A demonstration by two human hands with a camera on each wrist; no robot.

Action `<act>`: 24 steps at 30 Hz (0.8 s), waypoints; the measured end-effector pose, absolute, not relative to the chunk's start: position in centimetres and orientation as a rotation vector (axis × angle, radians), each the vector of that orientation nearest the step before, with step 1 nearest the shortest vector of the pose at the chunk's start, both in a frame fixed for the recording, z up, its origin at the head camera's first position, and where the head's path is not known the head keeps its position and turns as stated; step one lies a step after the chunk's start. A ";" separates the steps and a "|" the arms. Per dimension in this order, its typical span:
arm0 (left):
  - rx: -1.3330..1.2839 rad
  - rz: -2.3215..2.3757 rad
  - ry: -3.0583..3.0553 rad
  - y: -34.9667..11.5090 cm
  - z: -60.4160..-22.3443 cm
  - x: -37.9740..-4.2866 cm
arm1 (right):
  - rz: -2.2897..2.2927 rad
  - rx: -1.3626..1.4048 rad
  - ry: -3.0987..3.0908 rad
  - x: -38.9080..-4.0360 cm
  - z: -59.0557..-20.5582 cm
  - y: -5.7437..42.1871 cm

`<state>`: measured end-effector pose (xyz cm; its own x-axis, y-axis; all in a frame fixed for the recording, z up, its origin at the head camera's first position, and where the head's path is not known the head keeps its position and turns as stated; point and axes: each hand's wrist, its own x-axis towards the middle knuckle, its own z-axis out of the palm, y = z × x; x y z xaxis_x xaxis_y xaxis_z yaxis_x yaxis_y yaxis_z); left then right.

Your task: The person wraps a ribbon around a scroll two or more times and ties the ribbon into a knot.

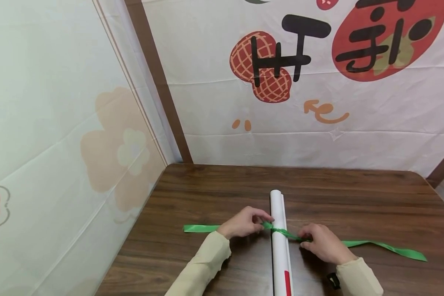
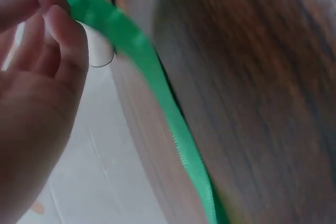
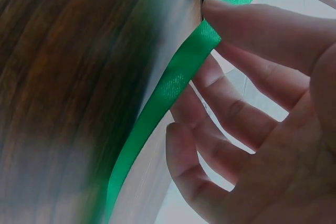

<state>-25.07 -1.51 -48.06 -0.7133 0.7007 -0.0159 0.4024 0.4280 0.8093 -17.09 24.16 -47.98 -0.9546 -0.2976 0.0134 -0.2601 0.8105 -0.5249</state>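
From head view alone, both ribbon ends (image 1: pixel 414 254) show.

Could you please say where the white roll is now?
In the head view, the white roll lies right of centre on the table, between the left hand and right hand, the green ribbon crossing it.

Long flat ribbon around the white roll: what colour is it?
Plain green ribbon, showing best in the right wrist view.

The brown tabletop (image 1: pixel 355 197) was streaked darker. Toward its near edge, the white roll (image 1: pixel 280 255) was marked with red. The ribbon (image 1: pixel 281 232) was coloured bright green.
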 end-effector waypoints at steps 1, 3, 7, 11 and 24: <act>0.930 1.170 2.353 -1.4 -48.1 -25.0 | -0.832 -0.453 2.923 -17.1 -48.0 24.1; 0.906 1.153 2.389 -1.2 -48.2 -25.0 | -0.837 -0.456 2.923 -17.1 -47.9 24.1; 0.891 1.140 2.458 -0.9 -48.3 -24.9 | -0.835 -0.459 2.933 -17.1 -48.0 24.0; 0.898 1.129 2.508 -0.6 -48.3 -24.9 | -0.823 -0.475 2.941 -17.1 -48.1 24.1; 0.966 1.096 2.585 0.4 -48.3 -24.8 | -0.818 -0.380 2.937 -17.2 -48.2 23.8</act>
